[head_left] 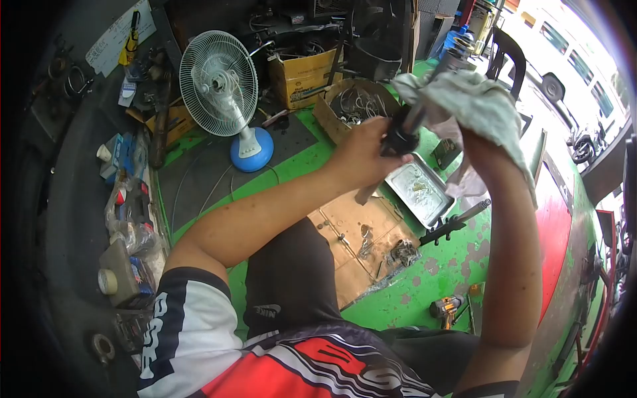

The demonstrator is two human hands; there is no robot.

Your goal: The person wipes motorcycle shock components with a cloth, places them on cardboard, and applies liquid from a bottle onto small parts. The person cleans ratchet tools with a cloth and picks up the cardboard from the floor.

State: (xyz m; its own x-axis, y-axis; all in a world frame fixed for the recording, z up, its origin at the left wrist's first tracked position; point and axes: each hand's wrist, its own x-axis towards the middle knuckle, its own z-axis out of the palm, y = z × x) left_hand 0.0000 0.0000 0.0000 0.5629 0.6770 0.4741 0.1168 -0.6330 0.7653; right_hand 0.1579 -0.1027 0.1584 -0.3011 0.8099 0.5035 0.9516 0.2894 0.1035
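My left hand [363,156] is closed around a motorcycle fork leg [400,139], gripping it at its dark middle section. The leg is held up at a slant, its bare metal end pointing down toward the cardboard [345,255]. A pale, damp-looking rag [481,109] drapes over my right hand [479,147] and lies against the upper part of the leg. Most of the right hand's fingers are hidden by the cloth. Below lies a metal tray [434,215] with liquid in it. A second fork leg [458,222] rests beside the tray.
Small metal parts [403,252] lie on the cardboard. A cordless drill [448,306] is on the green floor [424,298]. Ahead stand a fan [252,149] and a carton of cables [325,109]. Packets and tools line a shelf [123,255] at left.
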